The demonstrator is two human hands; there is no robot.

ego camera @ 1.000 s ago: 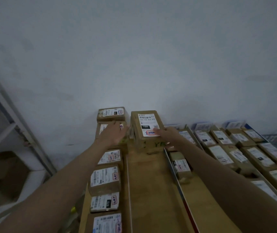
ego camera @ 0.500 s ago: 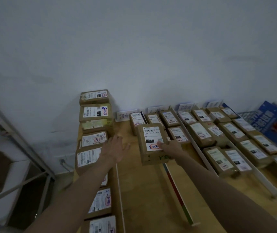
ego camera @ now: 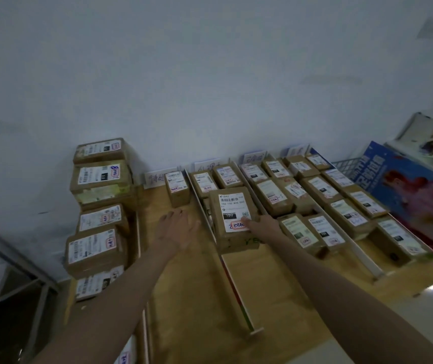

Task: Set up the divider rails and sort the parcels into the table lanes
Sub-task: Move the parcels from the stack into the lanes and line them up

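Observation:
A brown parcel (ego camera: pixel 232 219) with a white shipping label hangs tilted over the white divider rail (ego camera: pixel 233 279) in the middle of the wooden table (ego camera: pixel 191 298). My right hand (ego camera: pixel 260 224) grips its right edge, thumb on the label. My left hand (ego camera: pixel 176 229) hovers open over the bare lane to the left, a short gap from the parcel. A small parcel (ego camera: pixel 176 189) stands at the back of that lane. Larger parcels (ego camera: pixel 94 243) fill the leftmost lane. Several rows of parcels (ego camera: pixel 270 195) fill the lanes to the right.
Handwritten paper lane signs (ego camera: pixel 155 179) lean on the wall behind the lanes. Another rail (ego camera: pixel 362 258) bounds the right lanes. A blue printed board (ego camera: pixel 407 185) lies at the far right. A metal shelf frame (ego camera: pixel 13 258) stands left of the table.
My left hand has let go of the parcel and drawn away to the left. My right hand alone has carried it back from the wall and rightward, over the rail.

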